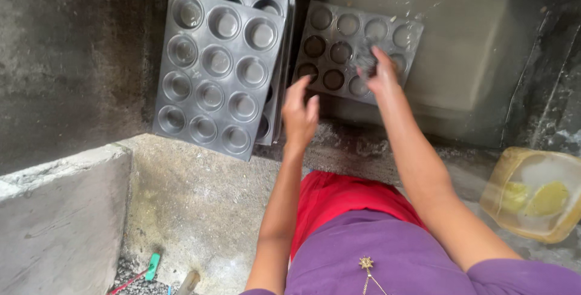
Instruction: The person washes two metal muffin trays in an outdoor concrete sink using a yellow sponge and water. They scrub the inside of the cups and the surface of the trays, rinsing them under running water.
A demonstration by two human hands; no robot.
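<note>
i see the right hand (380,72) pressed with spread fingers on a dark muffin tray (354,50) leaning at the wall. the left hand (299,112) hovers half open just below it, holding nothing. clean muffin trays (216,68) stand left of the left hand.

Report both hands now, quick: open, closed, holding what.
Left hand: open, fingers loosely curled, holding nothing, just below the dark muffin tray.
Right hand: blurred, pressed on that tray's cups; whether it grips anything cannot be told.
</note>
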